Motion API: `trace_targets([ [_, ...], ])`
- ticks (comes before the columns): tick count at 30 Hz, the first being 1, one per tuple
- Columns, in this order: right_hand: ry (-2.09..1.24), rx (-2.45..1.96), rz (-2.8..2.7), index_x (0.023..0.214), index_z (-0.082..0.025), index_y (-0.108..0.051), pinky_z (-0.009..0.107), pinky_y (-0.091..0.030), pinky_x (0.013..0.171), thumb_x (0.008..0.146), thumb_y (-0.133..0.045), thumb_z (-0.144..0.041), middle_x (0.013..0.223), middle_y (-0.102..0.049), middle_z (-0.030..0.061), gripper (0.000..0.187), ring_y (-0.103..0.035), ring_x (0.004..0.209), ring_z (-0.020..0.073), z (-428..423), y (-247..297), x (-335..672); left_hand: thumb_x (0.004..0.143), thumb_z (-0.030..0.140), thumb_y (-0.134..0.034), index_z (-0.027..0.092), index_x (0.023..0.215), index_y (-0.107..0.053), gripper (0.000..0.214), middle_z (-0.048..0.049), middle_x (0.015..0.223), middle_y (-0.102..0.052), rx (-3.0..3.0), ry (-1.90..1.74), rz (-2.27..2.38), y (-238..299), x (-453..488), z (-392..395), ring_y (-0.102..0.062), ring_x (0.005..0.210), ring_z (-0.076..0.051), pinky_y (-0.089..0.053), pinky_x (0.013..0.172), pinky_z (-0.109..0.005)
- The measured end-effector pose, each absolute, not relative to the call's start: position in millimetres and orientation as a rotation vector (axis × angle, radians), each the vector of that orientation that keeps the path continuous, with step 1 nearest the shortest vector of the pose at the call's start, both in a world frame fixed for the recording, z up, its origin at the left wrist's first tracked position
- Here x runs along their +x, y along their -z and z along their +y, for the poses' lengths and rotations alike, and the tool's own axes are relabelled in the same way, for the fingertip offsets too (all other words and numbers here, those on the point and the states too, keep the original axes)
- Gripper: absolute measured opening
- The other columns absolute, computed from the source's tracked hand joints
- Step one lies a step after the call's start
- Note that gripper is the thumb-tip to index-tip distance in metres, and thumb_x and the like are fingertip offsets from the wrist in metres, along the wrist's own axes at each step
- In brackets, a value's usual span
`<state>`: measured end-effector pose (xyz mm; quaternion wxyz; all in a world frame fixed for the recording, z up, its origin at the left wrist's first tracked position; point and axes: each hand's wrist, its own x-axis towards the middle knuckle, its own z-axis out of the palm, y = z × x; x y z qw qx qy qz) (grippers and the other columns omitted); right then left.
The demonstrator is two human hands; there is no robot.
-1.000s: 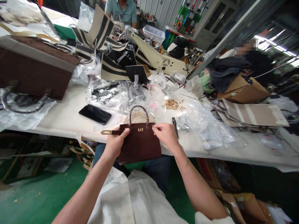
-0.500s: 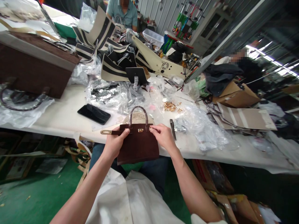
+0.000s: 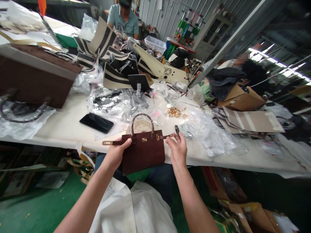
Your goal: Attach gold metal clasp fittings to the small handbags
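Left grip: the left hand (image 3: pixel 116 153) is closed on the upper left corner of the bag (image 3: pixel 144 155). The thumb lies on the front at the root of the left strap (image 3: pixel 110 142) and the fingers are hidden behind. This hold seems to brace the bag against the pull from the other side.
Right grip: the fingertips of the right hand (image 3: pixel 178 150) are pinched on the end of the right strap (image 3: pixel 166 137). The strap is drawn out level to the right, probably so that it runs straight and flat.
Bag: small, brown and upright, with its front toward the person. It is held in the air at the near edge of the bench (image 3: pixel 68 126), above the lap, where both hands can reach its sides.
Left strap: it sticks out to the left, and its gold tip is free.
Handle: the handle (image 3: pixel 142 117) arches up above the top edge and nothing touches it.
Clasp: a gold clasp (image 3: pixel 144 139) sits mid-front, between the two straps.
Lap: a white cloth (image 3: pixel 136 210) lies below the bag, likely as a clean surface.
Near bench: a dark tool (image 3: pixel 177 129) lies just beyond the right fingertips. A phone (image 3: pixel 96 122) lies to the left of the bag.
Farther: gold fittings (image 3: pixel 175 112) lie in a loose pile amid plastic wrap (image 3: pixel 209 129), within reach.
Far left: a large brown bag (image 3: pixel 31 74) lies well apart.
Far side: striped panels (image 3: pixel 114 76) lean in a stack, and a person in a teal shirt (image 3: pixel 125 22) sits beyond them.
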<state>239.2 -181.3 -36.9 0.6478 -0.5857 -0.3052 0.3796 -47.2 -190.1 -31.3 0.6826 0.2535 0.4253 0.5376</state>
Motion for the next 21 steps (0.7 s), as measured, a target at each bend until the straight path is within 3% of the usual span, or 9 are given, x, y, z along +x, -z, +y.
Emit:
trace_targets([
  [4,-0.902,-1.357,-0.83,0.164,-0.023,-0.054,0.051,-0.064,0.107,0.065,-0.109,-0.041,0.135,-0.077,0.0129,0.115,-0.076,0.114,0.0297,-191,34,232,0.071,0.051,-0.105,0.016,0.111,-0.086,0.057,-0.0134,0.112,-0.086,0.527,-1.219,0.956,32,-48,-191,-0.078,0.108,-0.037,-0.06,0.103,-0.048],
  [9,-0.92,-1.45,-0.98,0.129,-0.021,-0.082,0.052,-0.059,0.114,0.073,-0.105,-0.05,0.131,-0.082,0.0129,0.067,-0.076,0.12,0.0338,-189,23,219,0.067,0.05,-0.107,0.016,0.111,-0.086,0.06,-0.0142,0.111,-0.086,0.524,-1.206,0.975,24,-45,-186,-0.078,0.115,-0.039,-0.06,0.106,-0.048],
  [13,-1.029,-1.33,-0.82,0.127,-0.022,-0.082,0.047,-0.061,0.111,0.072,-0.104,-0.061,0.124,-0.083,0.0101,0.071,-0.077,0.12,0.0328,-176,19,219,0.063,0.049,-0.109,0.016,0.112,-0.086,0.063,-0.0138,0.113,-0.086,0.542,-1.234,0.972,9,-48,-175,-0.077,0.119,-0.039,-0.059,0.108,-0.047],
  [17,-1.068,-1.382,-0.871,0.111,-0.021,-0.082,0.043,-0.065,0.094,0.088,-0.082,-0.084,0.102,-0.083,0.008,0.067,-0.078,0.106,0.0329,-173,16,221,0.061,0.048,-0.111,0.015,0.109,-0.086,0.063,-0.0137,0.113,-0.086,0.571,-1.22,0.966,-3,-51,-165,-0.077,0.115,-0.037,-0.059,0.108,-0.047],
  [19,-0.945,-1.458,-1.05,0.105,-0.021,-0.083,0.043,-0.063,0.096,0.091,-0.08,-0.083,0.1,-0.082,0.0082,0.064,-0.077,0.107,0.0339,-174,11,221,0.062,0.047,-0.11,0.016,0.108,-0.085,0.062,-0.0138,0.114,-0.086,0.583,-1.221,0.964,-5,-50,-163,-0.077,0.114,-0.037,-0.059,0.107,-0.047],
  [21,-0.833,-1.472,-1.215,0.119,-0.022,-0.083,0.044,-0.06,0.107,0.092,-0.084,-0.076,0.115,-0.084,0.0088,0.06,-0.075,0.12,0.035,-175,6,219,0.063,0.049,-0.109,0.016,0.107,-0.085,0.06,-0.014,0.113,-0.085,0.6,-1.209,0.955,-5,-46,-164,-0.077,0.113,-0.038,-0.06,0.105,-0.048],
])
